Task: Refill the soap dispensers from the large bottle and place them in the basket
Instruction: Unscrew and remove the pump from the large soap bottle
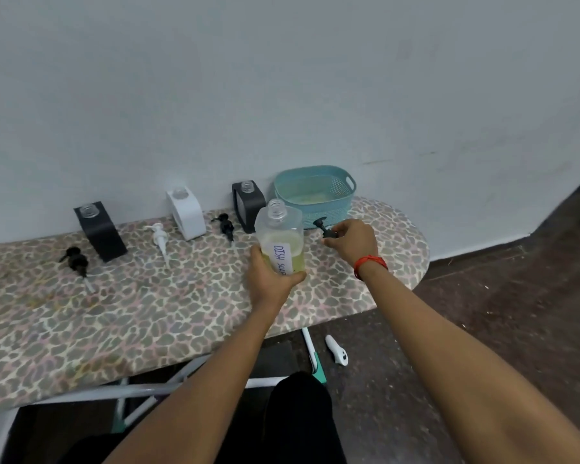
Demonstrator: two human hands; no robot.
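My left hand (271, 279) grips the large clear bottle (279, 234) labelled "DISH SOAP", upright, its neck uncapped, yellow-green liquid in its lower half. To its right, my right hand (350, 241) holds the bottle's black pump top (324, 228) low over the board. Three dispensers stand open-necked along the wall: a black one (100, 231) at left, a white one (186, 212) in the middle, a black one (246, 204) behind the bottle. Their pumps lie on the board: black (76, 259), white (159, 235), black (226, 226). The teal basket (315, 190) sits at the far right.
Everything rests on a leopard-print ironing board (148, 313) against a pale wall. The board's rounded end lies to the right. Below it are metal legs, my dark-clothed legs, and a white controller (337, 349) on the dark floor.
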